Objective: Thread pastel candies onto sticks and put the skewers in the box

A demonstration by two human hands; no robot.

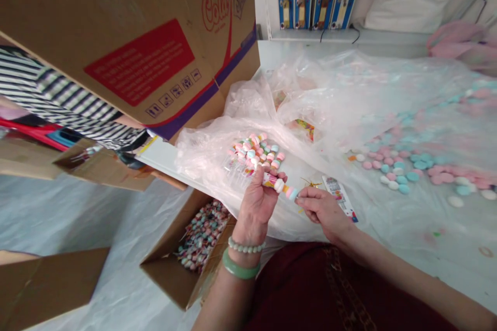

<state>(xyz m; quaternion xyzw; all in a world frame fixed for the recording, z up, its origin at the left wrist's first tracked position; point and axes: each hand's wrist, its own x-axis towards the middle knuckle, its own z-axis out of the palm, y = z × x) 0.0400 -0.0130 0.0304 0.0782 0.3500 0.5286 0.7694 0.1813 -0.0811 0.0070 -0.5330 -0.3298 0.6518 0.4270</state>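
My left hand [261, 199], with a beaded and a green bracelet at its wrist, is closed around one end of a short string of pastel beads [279, 185] with a printed label. The fingertips of my right hand [316, 208] pinch the string's other end, by a blue bead. Just beyond my left hand, a pile of pink, white and blue bead strings [258, 151] lies on clear plastic [202, 152]. A printed card [339, 196] and thin golden ties [311, 183] are beside my right hand.
A big cardboard box [155, 36] stands at upper left, a person's striped sleeve [66, 98] behind it. Loose discs [404, 165] lie on the right. An open box [171, 274] of bead strings sits below the table edge. Blue folders [318, 9] stand on a shelf.
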